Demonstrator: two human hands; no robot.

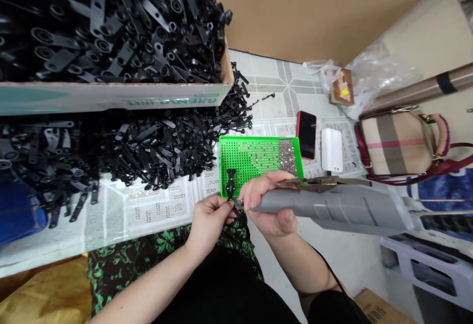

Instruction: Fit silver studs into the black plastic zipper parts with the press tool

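Note:
My left hand (213, 220) pinches the near end of a black jointed linkage (230, 183) made of crossed flat links. The linkage's far end reaches over the near left part of a green perforated tray (222, 159). Silvery little metal pieces (287, 156) are heaped at the tray's right side and scattered over its holes. My right hand (271, 203) is wrapped around the front of a long grey tape-wrapped tool (332, 208) with a metal jaw. The jaw's tip meets the linkage beside my left fingertips; its exact contact is hidden.
A cardboard box (177, 94) full of black links stands at the back left, with a pile of loose links (162, 151) before it. Right of the tray lie a red-edged phone (306, 134), a white case (331, 150) and a checked handbag (395, 141). A plastic stool (424, 270) stands lower right.

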